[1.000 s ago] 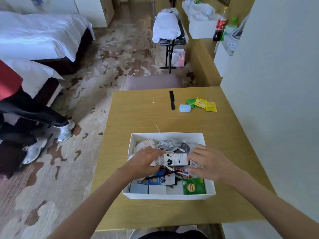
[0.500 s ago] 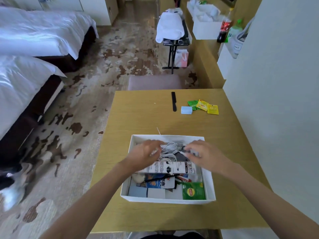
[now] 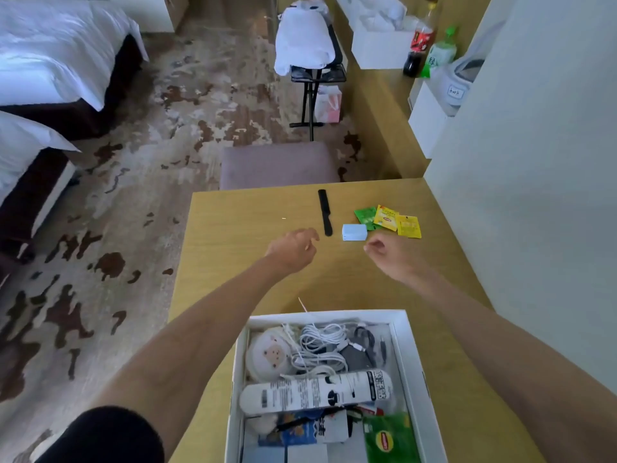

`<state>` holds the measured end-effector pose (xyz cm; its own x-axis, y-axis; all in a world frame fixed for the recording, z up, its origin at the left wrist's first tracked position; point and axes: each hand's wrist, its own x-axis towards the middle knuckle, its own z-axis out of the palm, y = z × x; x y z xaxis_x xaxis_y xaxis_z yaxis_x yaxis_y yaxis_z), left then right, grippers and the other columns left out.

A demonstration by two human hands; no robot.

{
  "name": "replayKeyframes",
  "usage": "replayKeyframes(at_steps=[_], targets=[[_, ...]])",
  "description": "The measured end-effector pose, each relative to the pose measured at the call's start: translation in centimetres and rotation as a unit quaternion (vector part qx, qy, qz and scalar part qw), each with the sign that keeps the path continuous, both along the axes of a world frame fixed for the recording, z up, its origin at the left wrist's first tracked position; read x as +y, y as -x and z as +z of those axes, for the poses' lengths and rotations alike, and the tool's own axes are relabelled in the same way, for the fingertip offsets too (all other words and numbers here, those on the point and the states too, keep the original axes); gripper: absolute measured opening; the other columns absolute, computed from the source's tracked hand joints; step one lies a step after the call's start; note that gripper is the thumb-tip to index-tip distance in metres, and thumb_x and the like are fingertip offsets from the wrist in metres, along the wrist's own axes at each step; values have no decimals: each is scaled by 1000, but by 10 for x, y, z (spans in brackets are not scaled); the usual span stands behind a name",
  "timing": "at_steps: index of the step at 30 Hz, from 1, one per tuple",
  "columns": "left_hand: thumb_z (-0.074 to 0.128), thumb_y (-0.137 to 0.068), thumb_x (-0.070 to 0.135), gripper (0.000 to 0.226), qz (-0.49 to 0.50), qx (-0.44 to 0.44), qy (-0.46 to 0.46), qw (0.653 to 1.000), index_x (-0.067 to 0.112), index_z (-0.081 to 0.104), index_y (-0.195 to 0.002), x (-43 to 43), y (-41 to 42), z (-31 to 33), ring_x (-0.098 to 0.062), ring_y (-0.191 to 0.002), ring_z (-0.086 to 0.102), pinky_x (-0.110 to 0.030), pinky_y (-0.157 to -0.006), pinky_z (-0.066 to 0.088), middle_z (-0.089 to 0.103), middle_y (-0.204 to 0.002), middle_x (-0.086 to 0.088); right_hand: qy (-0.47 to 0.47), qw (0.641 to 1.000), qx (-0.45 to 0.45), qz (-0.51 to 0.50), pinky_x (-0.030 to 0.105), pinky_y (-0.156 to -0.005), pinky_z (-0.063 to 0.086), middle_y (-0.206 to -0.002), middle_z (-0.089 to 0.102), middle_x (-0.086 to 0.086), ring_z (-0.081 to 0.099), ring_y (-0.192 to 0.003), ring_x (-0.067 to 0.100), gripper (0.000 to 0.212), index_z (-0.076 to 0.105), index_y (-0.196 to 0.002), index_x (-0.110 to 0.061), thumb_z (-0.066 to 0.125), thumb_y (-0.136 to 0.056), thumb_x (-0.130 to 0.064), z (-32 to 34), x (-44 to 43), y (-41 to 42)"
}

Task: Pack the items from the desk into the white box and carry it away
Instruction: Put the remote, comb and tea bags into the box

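The white box [image 3: 414, 359] sits at the desk's near edge, holding a white tube [image 3: 314, 390], coiled white cables [image 3: 320, 345], a round sheep-face item [image 3: 270, 355] and a green tea packet [image 3: 387, 439]. On the desk beyond lie a black comb [image 3: 325, 212], a small light-blue box [image 3: 354, 232] and green and yellow tea sachets [image 3: 389, 220]. My left hand [image 3: 295, 247] hovers just left of the comb's near end, fingers loosely apart and empty. My right hand [image 3: 387, 253] is just in front of the light-blue box, fingers curled, holding nothing.
The wooden desk [image 3: 240, 262] meets a pale wall [image 3: 534, 162] on the right. A mauve stool [image 3: 278, 165] stands at its far edge. Beds [image 3: 50, 61] are at left, a luggage rack with white cloth [image 3: 305, 48] and bottles [image 3: 422, 41] farther back.
Both hands have left the white box and reached forward over the desk toward the comb and light-blue box. The view has moved closer, and the person at the left is gone.
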<state>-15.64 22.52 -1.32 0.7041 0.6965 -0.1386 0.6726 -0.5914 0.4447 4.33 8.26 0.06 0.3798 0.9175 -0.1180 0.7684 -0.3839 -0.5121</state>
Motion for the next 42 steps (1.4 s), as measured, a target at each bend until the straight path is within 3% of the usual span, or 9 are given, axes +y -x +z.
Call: replayKeyframes(at_steps=[4,11,14,17,21,26,34,38,42], targets=[[43,-92,23,37,-32,51,28,998,22,47,-129,37,-30,-27,-26,-118,50,-45,-93,47,53,-132,-3,20,999,-42,-26,37,-81,51,-100,68,-1,63,-92,19,18,65,-100,-20,57,-90,-32,-34,42,-14],[41,-96,22,60,-167,192,-10,967,14,15,-149,57,-81,-65,-25,-143,17,-49,-108,33,11,-160,-2,79,993,-92,6,41,-98,45,-146,43,6,48,-125,29,58,43,-139,-15,65,-86,-21,-85,87,-34],[38,-95,12,59,-211,210,-56,953,11,15,-149,62,-87,-84,-24,-144,17,-44,-110,32,12,-160,-3,96,992,-82,32,48,-101,44,-148,40,7,46,-128,32,65,36,-143,-16,67,-85,-17,-104,97,-42],[39,-94,9,54,-211,186,-88,956,11,26,-146,63,-79,-98,-24,-142,26,-41,-107,36,24,-157,-6,68,993,-87,35,49,-93,47,-141,45,8,53,-116,35,58,44,-136,-15,68,-84,-22,-116,99,-45],[44,-93,15,25,-134,121,-174,968,13,52,-117,64,-71,-104,-27,-98,59,-39,-75,47,66,-107,-7,28,996,-73,38,46,-78,49,-116,56,5,58,-97,32,40,46,-114,-22,69,-82,-28,-126,89,-39],[56,-92,28,35,54,76,-26,995,12,45,-121,67,-72,-104,-26,-102,55,-42,-77,53,56,-115,-8,63,995,-75,30,45,-77,51,-116,57,2,59,-96,26,42,49,-121,-20,67,-85,-33,-127,79,-32],[59,-90,25,34,129,142,106,976,5,51,-116,67,-76,-99,-29,-106,53,-39,-75,48,59,-111,-14,50,992,99,-65,28,-68,43,-103,57,-8,56,-88,12,45,53,-115,-26,70,-78,-46,-99,47,-23],[58,-91,36,41,89,188,110,972,4,55,-118,59,-66,-95,-31,-117,44,-42,-89,45,52,-121,-16,-18,965,238,-111,23,-66,52,-104,62,-13,65,-83,5,41,54,-111,-31,73,-78,-45,-60,15,-8],[55,-93,30,38,60,196,116,972,3,54,-119,47,-52,-88,-34,-114,50,-45,-89,49,54,-122,-18,-73,925,344,-146,16,-66,53,-108,67,-13,70,-85,2,42,58,-114,-31,75,-77,-42,-25,-18,12]])
